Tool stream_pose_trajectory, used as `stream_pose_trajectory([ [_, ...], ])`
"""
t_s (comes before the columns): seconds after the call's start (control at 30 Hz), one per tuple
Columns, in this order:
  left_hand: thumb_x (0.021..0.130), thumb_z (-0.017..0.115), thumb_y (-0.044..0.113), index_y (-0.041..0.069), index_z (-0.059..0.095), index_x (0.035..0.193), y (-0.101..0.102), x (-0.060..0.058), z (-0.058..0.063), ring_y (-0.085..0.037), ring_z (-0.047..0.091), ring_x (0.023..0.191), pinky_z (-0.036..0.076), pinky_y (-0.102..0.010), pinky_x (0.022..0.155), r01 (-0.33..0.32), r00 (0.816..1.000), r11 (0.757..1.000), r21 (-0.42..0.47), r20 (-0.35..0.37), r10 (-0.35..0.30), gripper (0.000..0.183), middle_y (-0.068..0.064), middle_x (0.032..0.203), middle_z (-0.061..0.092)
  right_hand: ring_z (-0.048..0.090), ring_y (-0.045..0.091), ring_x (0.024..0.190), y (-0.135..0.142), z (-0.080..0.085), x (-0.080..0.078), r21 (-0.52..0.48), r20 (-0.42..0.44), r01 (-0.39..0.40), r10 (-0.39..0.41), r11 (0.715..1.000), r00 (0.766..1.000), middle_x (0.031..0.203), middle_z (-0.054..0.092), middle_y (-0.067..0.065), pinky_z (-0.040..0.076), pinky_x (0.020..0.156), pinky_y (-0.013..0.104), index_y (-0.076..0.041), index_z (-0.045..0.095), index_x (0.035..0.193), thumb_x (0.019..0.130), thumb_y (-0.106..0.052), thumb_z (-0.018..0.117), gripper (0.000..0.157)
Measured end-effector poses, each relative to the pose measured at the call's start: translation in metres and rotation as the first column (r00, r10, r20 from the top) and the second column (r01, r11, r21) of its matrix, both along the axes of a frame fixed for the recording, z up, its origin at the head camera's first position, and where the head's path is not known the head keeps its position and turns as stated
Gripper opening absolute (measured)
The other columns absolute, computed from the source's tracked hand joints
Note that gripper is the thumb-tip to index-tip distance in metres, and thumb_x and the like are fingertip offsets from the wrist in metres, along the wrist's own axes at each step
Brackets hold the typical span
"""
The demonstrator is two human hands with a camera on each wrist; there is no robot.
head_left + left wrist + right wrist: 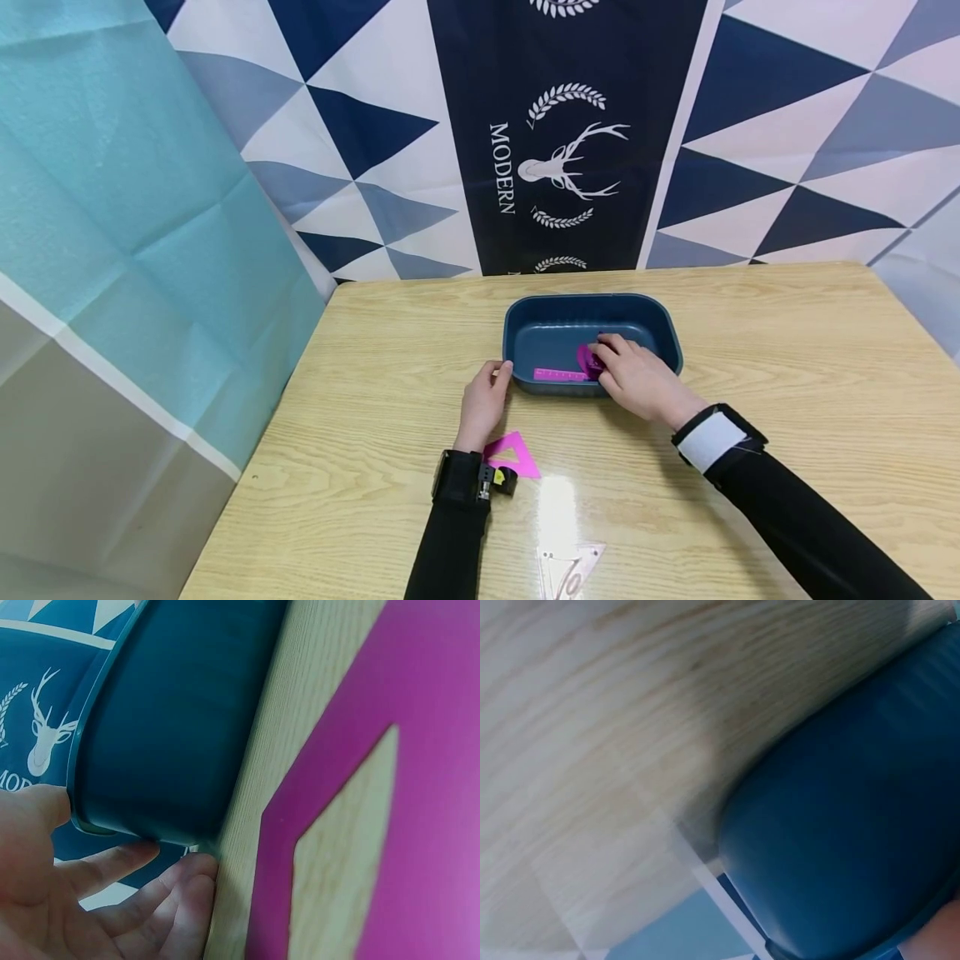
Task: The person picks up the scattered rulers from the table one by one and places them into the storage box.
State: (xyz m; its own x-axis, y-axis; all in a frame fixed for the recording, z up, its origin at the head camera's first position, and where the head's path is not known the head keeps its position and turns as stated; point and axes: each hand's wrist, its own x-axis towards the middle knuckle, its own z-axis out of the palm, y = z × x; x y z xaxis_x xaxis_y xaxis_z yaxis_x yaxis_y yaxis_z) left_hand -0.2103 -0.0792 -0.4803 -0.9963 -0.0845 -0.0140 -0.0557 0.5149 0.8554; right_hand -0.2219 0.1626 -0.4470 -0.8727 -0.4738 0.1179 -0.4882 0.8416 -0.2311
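A dark blue plastic basin (551,310) stands on the table. My left hand (482,404) holds its near left corner, the thumb at the rim and the index fingertip against the outer wall. My right hand (637,375) reaches over the near right rim, its fingers pinching a magenta protractor (584,358) inside; the fingers partly cover it. A pink ruler (555,375) lies along the basin's near inner side. Beside my left wrist a pink set square (525,462) lies on the table. The right wrist view shows the basin's outer wall (840,802) and little of the hand.
A clear set square (581,567) lies near the table's front edge, next to a bright glare. The wooden table (795,358) reaches back to a patterned curtain (390,125). A turquoise and grey cloth (150,208) hangs at the left.
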Motion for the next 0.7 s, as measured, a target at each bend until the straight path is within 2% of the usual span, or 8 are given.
stream_pose_trajectory([
  [0.23, 0.094, 0.042, 0.044, 0.016, 0.061, 0.108, 0.0016, 0.0006, 0.0007, -0.010, 0.052, 0.063, 0.040, -0.025, 0.060, 0.002, 1.000, 1.000, 0.001, 0.004, -0.002, 0.037, -0.005, 0.075, 0.063, 0.049, 0.038, 0.111, 0.0020, -0.0022, -0.0011, -0.025, 0.017, -0.017, 0.018, 1.000, 1.000, 0.127, 0.045, 0.022, 0.038, 0.095, 0.050, 0.000, 0.049, 0.126, 0.092, -0.018, 0.039, 0.039],
  [0.5, 0.094, 0.042, 0.043, 0.015, 0.061, 0.107, 0.0023, 0.0018, 0.0042, -0.011, 0.052, 0.063, 0.040, -0.026, 0.060, 0.003, 1.000, 1.000, 0.011, 0.003, -0.003, 0.037, -0.007, 0.075, 0.063, 0.048, 0.037, 0.112, 0.0028, -0.0025, -0.0020, -0.020, 0.023, -0.019, 0.020, 1.000, 1.000, 0.128, 0.045, 0.021, 0.039, 0.093, 0.050, 0.000, 0.048, 0.127, 0.093, -0.018, 0.039, 0.040],
  [0.7, 0.094, 0.042, 0.044, 0.015, 0.061, 0.108, 0.0009, 0.0016, 0.0033, -0.011, 0.053, 0.063, 0.041, -0.026, 0.061, 0.000, 1.000, 1.000, 0.021, 0.012, 0.000, 0.037, -0.008, 0.077, 0.063, 0.047, 0.035, 0.114, 0.0035, -0.0043, -0.0024, -0.004, -0.025, -0.023, 0.023, 1.000, 0.999, 0.127, 0.047, 0.020, 0.039, 0.092, 0.051, 0.000, 0.051, 0.124, 0.094, -0.020, 0.040, 0.038],
])
